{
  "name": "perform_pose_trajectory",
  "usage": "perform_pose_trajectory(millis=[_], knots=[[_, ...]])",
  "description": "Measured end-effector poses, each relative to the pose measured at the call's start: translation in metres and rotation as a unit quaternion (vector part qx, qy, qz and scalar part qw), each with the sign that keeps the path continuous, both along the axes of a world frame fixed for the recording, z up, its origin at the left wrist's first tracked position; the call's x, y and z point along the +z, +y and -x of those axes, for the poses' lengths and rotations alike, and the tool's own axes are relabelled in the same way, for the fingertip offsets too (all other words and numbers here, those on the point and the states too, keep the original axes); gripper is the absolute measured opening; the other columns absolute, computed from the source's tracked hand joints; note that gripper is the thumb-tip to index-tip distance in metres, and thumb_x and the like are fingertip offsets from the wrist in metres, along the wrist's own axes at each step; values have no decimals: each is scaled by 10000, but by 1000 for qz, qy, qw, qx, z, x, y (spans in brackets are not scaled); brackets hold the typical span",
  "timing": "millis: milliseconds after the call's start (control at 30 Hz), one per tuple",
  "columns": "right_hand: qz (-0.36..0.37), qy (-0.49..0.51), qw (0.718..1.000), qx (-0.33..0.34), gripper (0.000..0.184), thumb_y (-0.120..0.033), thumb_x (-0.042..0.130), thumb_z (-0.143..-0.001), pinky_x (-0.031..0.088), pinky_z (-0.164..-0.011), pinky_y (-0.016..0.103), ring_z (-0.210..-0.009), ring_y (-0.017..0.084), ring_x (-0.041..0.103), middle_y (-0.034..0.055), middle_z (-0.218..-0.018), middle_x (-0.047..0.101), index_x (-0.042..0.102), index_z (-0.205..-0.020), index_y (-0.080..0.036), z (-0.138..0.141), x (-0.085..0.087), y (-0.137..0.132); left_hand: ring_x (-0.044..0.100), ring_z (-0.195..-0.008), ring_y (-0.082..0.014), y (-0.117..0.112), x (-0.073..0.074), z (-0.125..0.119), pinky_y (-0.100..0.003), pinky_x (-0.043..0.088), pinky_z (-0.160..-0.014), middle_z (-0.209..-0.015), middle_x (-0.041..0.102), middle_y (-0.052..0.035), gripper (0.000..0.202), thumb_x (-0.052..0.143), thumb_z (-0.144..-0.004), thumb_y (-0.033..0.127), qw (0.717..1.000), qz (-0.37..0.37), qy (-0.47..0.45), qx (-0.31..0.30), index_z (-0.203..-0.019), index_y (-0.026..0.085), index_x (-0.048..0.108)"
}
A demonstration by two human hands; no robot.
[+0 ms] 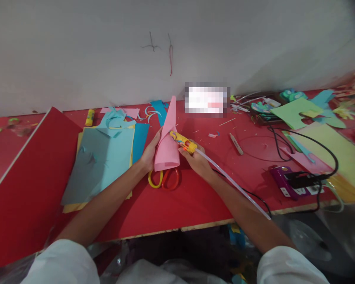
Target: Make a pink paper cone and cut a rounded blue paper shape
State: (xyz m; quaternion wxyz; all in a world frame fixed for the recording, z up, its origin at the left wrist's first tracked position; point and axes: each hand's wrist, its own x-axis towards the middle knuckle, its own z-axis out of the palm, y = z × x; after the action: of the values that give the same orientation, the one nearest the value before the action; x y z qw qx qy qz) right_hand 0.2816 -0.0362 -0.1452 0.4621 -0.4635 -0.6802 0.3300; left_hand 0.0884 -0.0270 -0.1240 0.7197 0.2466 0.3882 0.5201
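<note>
My left hand (150,153) grips a pink paper cone (167,152) by its left side, and the cone stands with its point up and its wide end toward me. In my right hand (197,157) is a yellow glue gun (183,141), its nozzle against the overlapping paper edge on the cone's right side. A long clear glue stick (230,181) sticks out of the gun's back end. Just below the cone, scissors (170,179) with one yellow and one red handle loop lie on the red table; their blades are hidden.
Light blue sheets (106,165) lie stacked at the left beside a red board (26,177). A yellow glue bottle (90,117) stands behind them. To the right are a cutter (236,144), a purple power strip (286,181) with black cables, and green paper (296,110).
</note>
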Motion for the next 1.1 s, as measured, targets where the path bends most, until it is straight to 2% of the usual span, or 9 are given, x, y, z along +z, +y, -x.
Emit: perform_pose_trajectory(millis=[100,233,367,667,833,1100], knots=[[-19,7,1000,3,312,-549,652,-967,549,-788,380,-868,245,668,56,-916,690,695,-903,-247,1,0,0,690,-1309,-271,-3,7,-2,-362,617,-1050,-1531,651,-24,590,641,-1035,404,1000,-8,-28,2,-1606,339,504],[-30,10,999,15,263,-500,657,-983,541,-763,372,-853,237,658,50,-908,678,696,-908,-250,2,-2,0,686,-1318,-243,-4,11,-4,-353,599,-1087,-1546,638,-1,553,548,-1084,385,998,5,-54,7,-1630,366,463],[-40,-5,999,25,267,-490,657,-992,544,-759,372,-849,240,666,59,-904,683,702,-898,-244,2,-4,-1,680,-1325,-240,-4,11,-5,-364,584,-1111,-1552,633,2,562,525,-1092,380,998,9,-67,19,-1646,378,429],[-31,-16,999,30,311,-533,639,-986,544,-753,354,-822,232,665,52,-885,684,689,-923,-232,1,-4,-3,676,-1333,-268,-2,8,-5,-388,584,-1109,-1530,652,-11,543,523,-1089,408,997,1,-70,18,-1627,352,471],[-38,-38,998,39,319,-533,635,-985,537,-748,373,-797,240,658,61,-861,664,672,-869,-238,1,-3,-4,661,-1354,-265,-1,5,-4,-401,561,-1147,-1536,647,-6,553,533,-1085,385,997,0,-73,28,-1632,354,462],[-22,-39,998,48,343,-557,631,-978,511,-713,366,-754,228,633,39,-820,645,612,-828,-248,2,-4,-5,609,-1420,-268,0,4,-4,-418,519,-1195,-1555,629,-5,562,530,-1084,438,998,-16,-49,21,-1634,351,457]])
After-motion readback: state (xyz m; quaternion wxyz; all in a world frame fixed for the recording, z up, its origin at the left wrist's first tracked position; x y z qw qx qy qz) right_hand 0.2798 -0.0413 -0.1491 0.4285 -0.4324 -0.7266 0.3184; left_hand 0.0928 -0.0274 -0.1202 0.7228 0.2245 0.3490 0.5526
